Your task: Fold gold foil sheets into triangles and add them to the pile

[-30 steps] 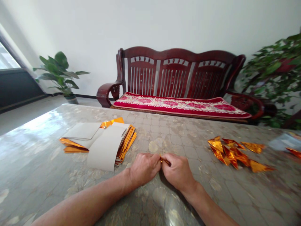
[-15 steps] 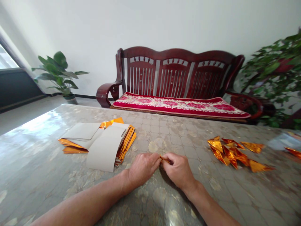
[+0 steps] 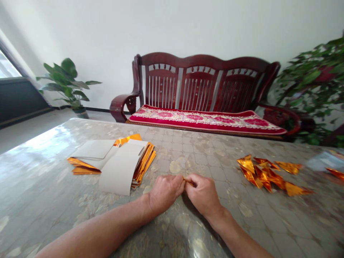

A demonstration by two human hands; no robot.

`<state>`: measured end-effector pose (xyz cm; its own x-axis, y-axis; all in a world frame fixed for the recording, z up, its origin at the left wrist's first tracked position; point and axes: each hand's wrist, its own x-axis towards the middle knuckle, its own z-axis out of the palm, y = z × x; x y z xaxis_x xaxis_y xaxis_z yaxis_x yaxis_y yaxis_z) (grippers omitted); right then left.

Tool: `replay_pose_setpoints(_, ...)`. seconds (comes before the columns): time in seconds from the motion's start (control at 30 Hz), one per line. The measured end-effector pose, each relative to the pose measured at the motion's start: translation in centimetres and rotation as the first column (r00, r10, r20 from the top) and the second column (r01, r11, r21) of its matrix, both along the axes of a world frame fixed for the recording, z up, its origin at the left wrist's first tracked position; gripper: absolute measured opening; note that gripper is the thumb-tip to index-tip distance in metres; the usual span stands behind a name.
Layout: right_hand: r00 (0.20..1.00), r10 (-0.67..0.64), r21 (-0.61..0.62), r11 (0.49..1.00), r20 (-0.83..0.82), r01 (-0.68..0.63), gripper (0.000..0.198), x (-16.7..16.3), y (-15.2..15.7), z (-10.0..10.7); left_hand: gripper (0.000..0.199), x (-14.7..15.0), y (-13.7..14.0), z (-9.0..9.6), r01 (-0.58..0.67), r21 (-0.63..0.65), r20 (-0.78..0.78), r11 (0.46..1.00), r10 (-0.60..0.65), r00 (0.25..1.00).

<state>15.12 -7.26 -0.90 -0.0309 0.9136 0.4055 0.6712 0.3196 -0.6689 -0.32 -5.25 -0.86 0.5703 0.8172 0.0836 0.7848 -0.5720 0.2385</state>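
Observation:
My left hand [image 3: 167, 190] and my right hand [image 3: 202, 193] meet at the middle of the table, fingers closed and pressed together. Between them they pinch a small piece of gold foil paper [image 3: 189, 181]; only a thin edge shows, the rest is hidden by my fingers. To the left lies a loose stack of foil paper sheets [image 3: 119, 172], pale grey backs up and gold edges showing at the sides. On the right sits a small heap of folded gold foil pieces [image 3: 264, 173], pointed and shiny, apart from my right hand.
The table [image 3: 204, 154] has a glossy patterned cover. At its right edge lies a clear plastic bag [image 3: 324, 160] beside another gold piece. Beyond stands a dark red wooden bench [image 3: 200, 84] with a red patterned cushion [image 3: 215, 120], between leafy plants [image 3: 67, 80].
Both hands have drawn slightly closer together, and less of the gold foil paper shows between them. The stack and the folded pieces have not moved.

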Motion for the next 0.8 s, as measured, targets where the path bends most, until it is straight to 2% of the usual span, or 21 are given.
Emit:
replay_pose_setpoints(0.2,1.0,0.006,0.099,0.995,-0.013,-0.004,0.023,-0.4,-0.4,0.3,0.021,-0.1,-0.4,0.0,0.062,0.053,-0.027,0.997,-0.06,0.998)
replay_pose_setpoints(0.33,1.0,0.02,0.146,0.989,-0.019,-0.017,0.024,-0.4,-0.4,0.4,0.02,-0.3,-0.2,-0.3,0.041,0.087,-0.004,0.995,-0.041,0.999)
replay_pose_setpoints(0.57,0.996,0.084,0.093,0.992,0.035,-0.087,0.02,0.4,0.8,-0.1,0.02,-1.3,1.0,-0.7,-0.016,0.009,0.195,1.0,0.014,0.981)
replay_pose_setpoints(0.8,0.985,0.114,0.122,0.984,0.127,-0.13,0.022,2.2,2.1,-1.1,0.021,-2.1,1.9,-0.8,-0.04,-0.013,0.233,0.999,0.041,0.972)
